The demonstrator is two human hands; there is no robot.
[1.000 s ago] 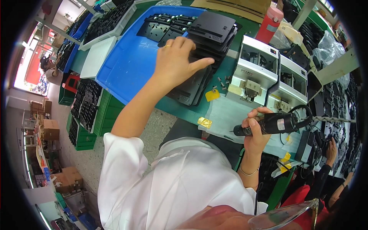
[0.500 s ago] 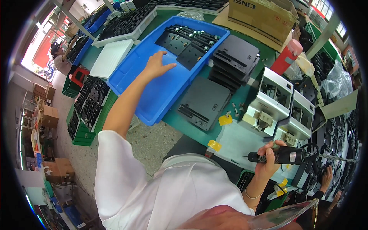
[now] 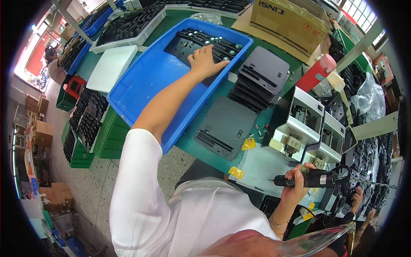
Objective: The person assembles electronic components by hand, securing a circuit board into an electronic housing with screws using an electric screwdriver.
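Note:
My right hand [image 3: 295, 185] is wrapped around a black electric screwdriver [image 3: 305, 178], its thin bit directed to the left over a white sheet [image 3: 262, 166]. My left hand [image 3: 204, 64] reaches into a large blue tray [image 3: 143, 83], over black plastic panels [image 3: 184, 46] fitted with round silvery parts. Its thumb is spread from its fingers, and the fingertips are at the panels; whether they grip one is hidden. A dark grey flat cover [image 3: 225, 125] lies on the green table, beside a stack of similar covers [image 3: 264, 70].
Two white-and-black machines [image 3: 295, 124] stand right of the covers, with small metal parts [image 3: 260, 130] nearby. Behind are a red bottle [image 3: 316, 73] and a cardboard box [image 3: 287, 28]. A white tray [image 3: 112, 68] is at the left. Another person's hand [image 3: 357, 199] shows at right.
My left hand has moved right and farther into the tray, from above its bare floor onto the black panels. My right hand still holds the screwdriver in nearly the same place.

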